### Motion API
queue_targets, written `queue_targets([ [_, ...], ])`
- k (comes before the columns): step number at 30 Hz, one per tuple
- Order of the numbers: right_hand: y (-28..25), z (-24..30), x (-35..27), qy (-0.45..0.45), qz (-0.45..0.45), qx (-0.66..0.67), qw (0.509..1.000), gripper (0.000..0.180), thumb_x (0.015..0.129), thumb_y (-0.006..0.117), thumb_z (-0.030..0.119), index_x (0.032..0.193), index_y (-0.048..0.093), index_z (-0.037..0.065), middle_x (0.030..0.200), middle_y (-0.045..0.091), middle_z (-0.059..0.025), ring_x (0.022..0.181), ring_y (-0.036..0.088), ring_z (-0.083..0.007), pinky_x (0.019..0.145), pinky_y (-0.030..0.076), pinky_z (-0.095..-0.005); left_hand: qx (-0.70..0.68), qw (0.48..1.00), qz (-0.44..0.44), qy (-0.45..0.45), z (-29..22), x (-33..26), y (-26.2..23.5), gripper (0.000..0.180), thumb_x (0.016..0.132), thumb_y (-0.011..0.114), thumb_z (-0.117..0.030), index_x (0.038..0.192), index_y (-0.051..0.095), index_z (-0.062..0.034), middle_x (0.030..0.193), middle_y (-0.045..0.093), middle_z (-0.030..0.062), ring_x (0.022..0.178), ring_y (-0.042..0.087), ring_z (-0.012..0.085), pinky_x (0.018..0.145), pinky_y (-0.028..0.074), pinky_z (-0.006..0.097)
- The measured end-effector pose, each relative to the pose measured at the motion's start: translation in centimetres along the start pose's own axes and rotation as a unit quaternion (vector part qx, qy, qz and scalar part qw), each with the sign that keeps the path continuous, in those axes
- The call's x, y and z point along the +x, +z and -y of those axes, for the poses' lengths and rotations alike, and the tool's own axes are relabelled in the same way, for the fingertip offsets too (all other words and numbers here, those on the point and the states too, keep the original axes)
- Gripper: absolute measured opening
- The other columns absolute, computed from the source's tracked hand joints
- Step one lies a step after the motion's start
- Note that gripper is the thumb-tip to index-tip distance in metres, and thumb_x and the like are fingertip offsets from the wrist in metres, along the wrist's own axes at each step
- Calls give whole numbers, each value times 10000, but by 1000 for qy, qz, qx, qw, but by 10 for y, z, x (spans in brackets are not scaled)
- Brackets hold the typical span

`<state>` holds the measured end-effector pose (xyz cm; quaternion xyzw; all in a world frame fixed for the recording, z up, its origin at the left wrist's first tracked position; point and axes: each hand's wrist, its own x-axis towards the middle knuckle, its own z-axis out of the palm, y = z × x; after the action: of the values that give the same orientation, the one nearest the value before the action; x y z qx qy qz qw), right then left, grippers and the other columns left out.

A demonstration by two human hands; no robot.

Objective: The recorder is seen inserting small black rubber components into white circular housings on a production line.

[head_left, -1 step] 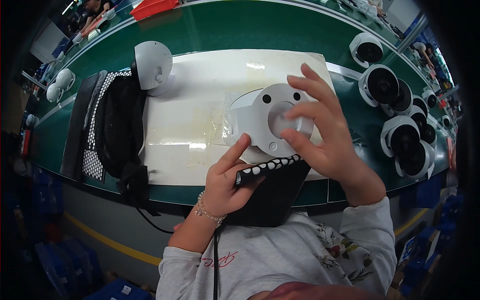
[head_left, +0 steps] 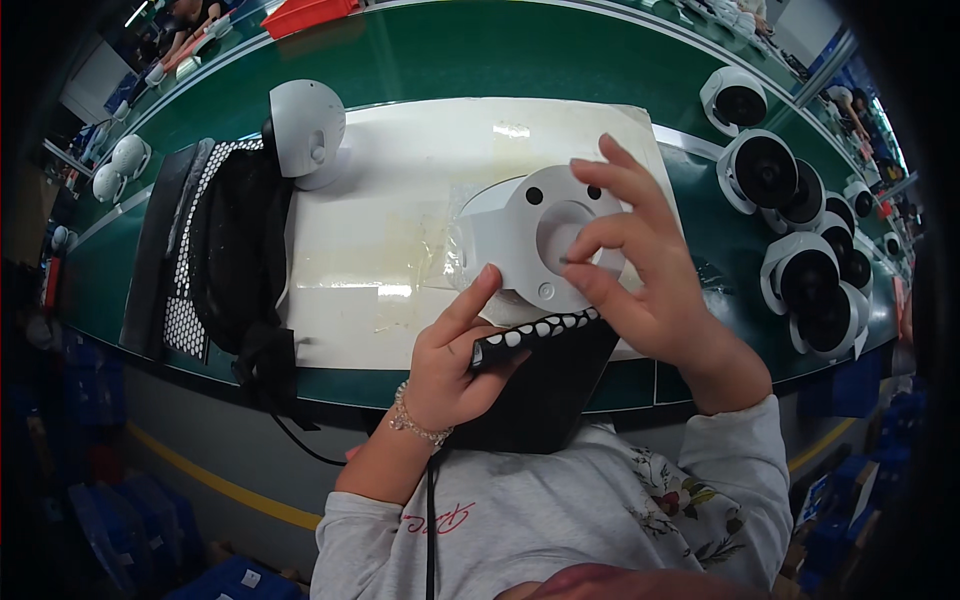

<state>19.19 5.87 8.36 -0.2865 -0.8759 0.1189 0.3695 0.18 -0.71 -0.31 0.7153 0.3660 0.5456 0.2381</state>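
A rounded white housing [head_left: 490, 232] with a round recess in its face sits on a pale board [head_left: 370, 250] in front of me. Two black round spots show along the upper part of that face. My left hand [head_left: 452, 372] grips a black sheet [head_left: 545, 400] whose raised edge shows white round dots; its index fingertip rests against the housing's lower left. Over the recess, my right hand [head_left: 652, 285] pinches a small dark piece [head_left: 565, 262] between thumb and index finger, the other fingers raised. That piece is too small to make out fully.
To the left lie black strips and a white-dotted sheet [head_left: 190, 300] beside a black bag [head_left: 235, 255]. A white rounded device [head_left: 305, 130] stands at the board's far left corner. Several white devices with black round faces [head_left: 765, 170] crowd the right. Far off is a red bin [head_left: 305, 14].
My right thumb and index finger have come together in a pinch, and the small dark piece now shows between them. My left hand and the housing stay nearly where they were.
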Motion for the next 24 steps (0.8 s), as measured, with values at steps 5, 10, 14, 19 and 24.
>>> queue_targets([
  [5, 9, 6, -6, 31, 80, 32, 996, 76, 778, 595, 115, 831, 556, 76, 1340, 348, -147, 1309, 162, -353, 1015, 186, -434, -8, 999, 16, -32, 0, 0, -2, 169, 643, 665, 42, 790, 582, 28, 1281, 407, 231, 812, 631, 225, 694, 484, 277],
  [10, 10, 7, -9, -2, 68, -55, 996, 88, 790, 593, 170, 795, 591, 82, 1295, 416, -137, 1270, 267, -335, 1003, 202, -410, 12, 1000, -4, 2, 2, 1, 0, 150, 644, 671, 38, 766, 585, 23, 1283, 412, 221, 872, 619, 224, 742, 468, 275],
  [14, 13, -8, -29, -164, 7, -165, 973, 193, 792, 600, 281, 827, 638, 95, 1193, 517, -107, 1186, 396, -306, 988, 214, -396, 13, 1000, 0, -7, 3, 1, 1, 143, 641, 672, 40, 753, 584, 27, 1283, 413, 218, 807, 623, 204, 716, 468, 266],
  [19, 16, 0, -32, -107, -23, -114, 987, 230, 778, 609, 326, 868, 652, 118, 1130, 553, -57, 1157, 420, -278, 973, 226, -405, -19, 999, 3, -44, 4, -2, 1, 139, 635, 667, 49, 744, 582, 33, 1286, 411, 218, 624, 575, 137, 631, 460, 245],
  [24, 26, 10, -25, -104, 2, -66, 992, 169, 676, 697, 214, 813, 650, 127, 1098, 567, -32, 1126, 440, -269, 954, 246, -421, -23, 1000, -16, -5, 3, 0, 3, 143, 640, 656, 62, 759, 582, 32, 1291, 407, 216, 587, 549, 114, 600, 453, 235],
])
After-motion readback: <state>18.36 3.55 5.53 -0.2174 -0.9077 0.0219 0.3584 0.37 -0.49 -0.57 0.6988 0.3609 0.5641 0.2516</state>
